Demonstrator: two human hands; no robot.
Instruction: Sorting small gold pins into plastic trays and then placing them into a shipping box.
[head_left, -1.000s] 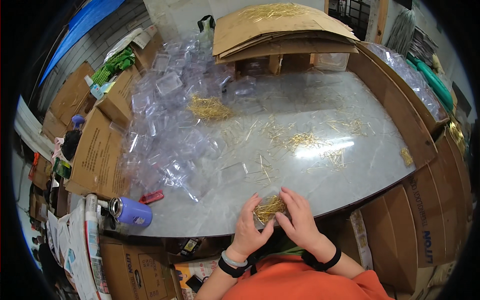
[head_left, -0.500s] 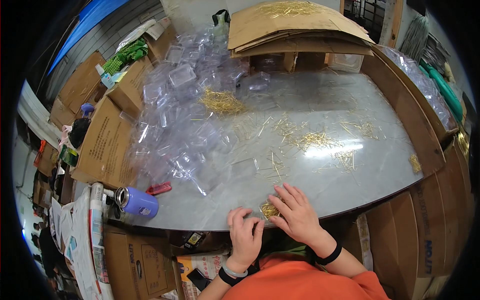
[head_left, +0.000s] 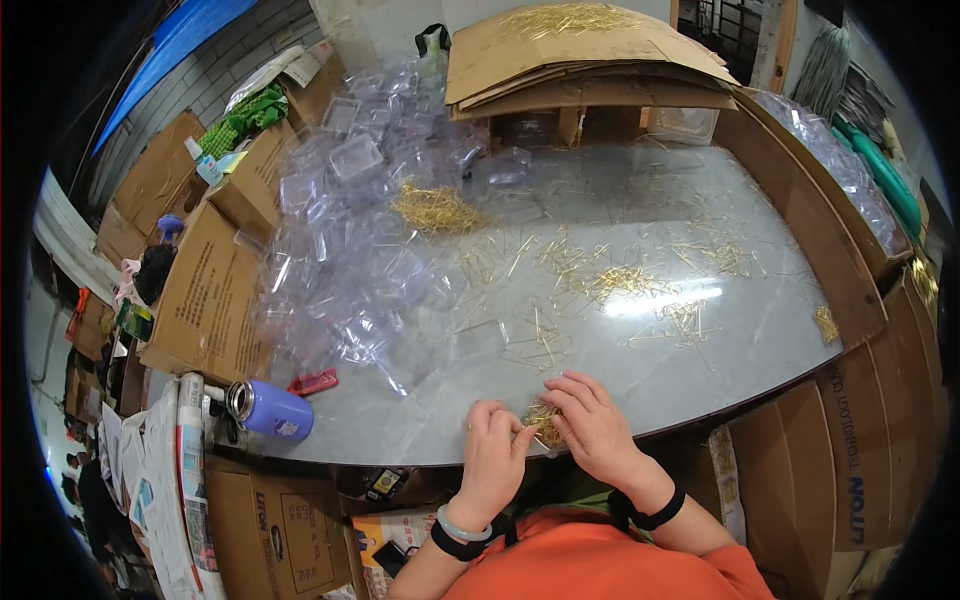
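At the table's near edge sits a small clear plastic box [head_left: 540, 447], packed with thin gold wire hooks [head_left: 544, 424]. My left hand [head_left: 495, 452] closes in on its left side, fingers bent, thumb toward the hooks. From the right, my right hand [head_left: 598, 430] curls its fingers over the box's right side and touches the hooks. The box's lower part is hard to make out between my hands. Loose gold hooks [head_left: 620, 284] lie scattered across the grey tabletop [head_left: 640, 375] beyond, and a denser heap [head_left: 435, 208] rests beside many clear plastic boxes [head_left: 350, 260].
A purple bottle [head_left: 270, 411] and a red tool [head_left: 314, 381] stand and lie at the left front. Cardboard walls [head_left: 205, 290] border the table's left and right sides. Flat cardboard sheets [head_left: 590, 70] form a shelf at the back, with gold hooks on top.
Both hands have drawn closer around the small box. My right fingers have bent from a flatter pose, and my left fingers have come up to the box's side.
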